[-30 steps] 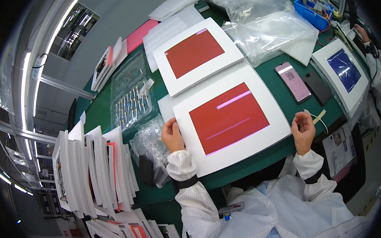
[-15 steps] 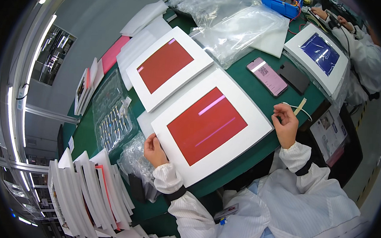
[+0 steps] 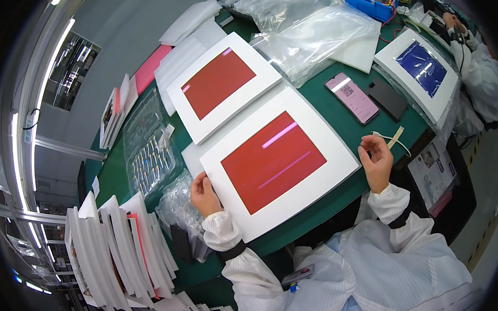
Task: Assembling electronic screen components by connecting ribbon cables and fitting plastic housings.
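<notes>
Closest to me lies a wide white-framed panel [image 3: 339, 152] with a red display area [image 3: 274, 162], tilted across the table. My left hand [image 3: 205, 195] is at its left edge, fingers curled in against the rim; their undersides are hidden. Off the panel's right corner, my right hand [image 3: 377, 162] hovers with bent fingers, thumb and forefinger apart, nothing visible between them. Just beyond that hand are a beige tape strip [image 3: 396, 137] and a thin white cable [image 3: 405, 149]. A second white-framed red panel [image 3: 205, 129] lies behind the near one.
White-edged panels stand in a row [image 3: 114, 255] at lower left, by crumpled clear plastic [image 3: 179, 202]. A clear tray [image 3: 150, 164] holds small parts. A phone [image 3: 351, 98], dark flat case [image 3: 388, 100] and blue-screen panel [image 3: 386, 61] lie right. Behind: plastic bags [image 3: 300, 40], another person's hand [image 3: 453, 21].
The view has shifted slightly. Both my hands and the panels keep nearly the same places. At the far right, the other person's hands have drawn closer together.
</notes>
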Demonstrator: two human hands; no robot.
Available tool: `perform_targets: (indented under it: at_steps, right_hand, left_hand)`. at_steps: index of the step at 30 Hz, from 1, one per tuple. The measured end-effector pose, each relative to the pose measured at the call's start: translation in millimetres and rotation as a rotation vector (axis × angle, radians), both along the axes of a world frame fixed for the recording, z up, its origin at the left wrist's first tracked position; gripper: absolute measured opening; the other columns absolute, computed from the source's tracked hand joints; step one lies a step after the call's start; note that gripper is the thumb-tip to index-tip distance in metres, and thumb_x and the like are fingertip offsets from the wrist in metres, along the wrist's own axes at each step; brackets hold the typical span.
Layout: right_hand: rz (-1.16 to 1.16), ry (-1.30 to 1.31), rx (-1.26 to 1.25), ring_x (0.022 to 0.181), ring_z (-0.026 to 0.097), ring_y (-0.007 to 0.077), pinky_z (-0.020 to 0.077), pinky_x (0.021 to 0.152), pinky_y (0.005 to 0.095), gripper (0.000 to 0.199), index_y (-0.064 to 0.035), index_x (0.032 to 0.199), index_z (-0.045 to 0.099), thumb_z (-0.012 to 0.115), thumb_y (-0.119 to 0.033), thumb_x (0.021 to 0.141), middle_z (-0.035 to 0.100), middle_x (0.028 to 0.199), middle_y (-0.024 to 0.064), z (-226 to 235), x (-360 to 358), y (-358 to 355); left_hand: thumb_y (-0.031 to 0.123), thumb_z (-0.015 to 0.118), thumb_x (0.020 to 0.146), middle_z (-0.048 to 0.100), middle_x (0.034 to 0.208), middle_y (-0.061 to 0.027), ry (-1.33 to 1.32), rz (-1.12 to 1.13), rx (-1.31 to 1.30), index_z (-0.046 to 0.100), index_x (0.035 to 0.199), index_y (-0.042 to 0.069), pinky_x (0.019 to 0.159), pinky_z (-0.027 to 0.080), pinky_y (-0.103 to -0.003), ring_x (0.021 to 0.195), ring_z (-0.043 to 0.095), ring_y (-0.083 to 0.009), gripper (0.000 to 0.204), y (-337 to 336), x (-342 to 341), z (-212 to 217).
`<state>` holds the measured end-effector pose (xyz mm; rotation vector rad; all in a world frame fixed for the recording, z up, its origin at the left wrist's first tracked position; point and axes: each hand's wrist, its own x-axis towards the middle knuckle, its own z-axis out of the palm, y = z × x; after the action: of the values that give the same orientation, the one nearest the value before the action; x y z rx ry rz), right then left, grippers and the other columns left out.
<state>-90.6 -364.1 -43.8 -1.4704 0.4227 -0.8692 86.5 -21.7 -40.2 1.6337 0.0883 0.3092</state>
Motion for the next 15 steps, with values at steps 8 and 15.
perform_targets:
  at_steps: [8,15]
  right_hand:
    - [0.048,0.029,-0.023,0.075,0.051,0.0089,0.0423,0.071,0.0216,0.019,0.0019,0.098,0.058,0.061,0.003,0.079,0.055,0.084,0.0019,2,-2,1]
    - [0.228,0.356,-0.218,0.067,0.048,0.0108,0.0418,0.063,0.0238,0.021,0.0028,0.1,0.06,0.06,-0.014,0.087,0.056,0.078,0.0046,21,12,-4]
  left_hand:
    - [0.0,0.05,0.088,0.064,0.096,-0.0096,0.01,0.012,0.015,0.058,0.101,-0.004,0.077,0.047,-0.025,0.085,0.06,-0.0136,0.016,5,-1,-4]
    - [0.0,0.054,0.085,0.057,0.116,-0.0161,0.101,-0.102,0.07,0.046,0.121,-0.005,0.091,0.043,-0.029,0.104,0.056,-0.0191,0.037,5,-23,14]
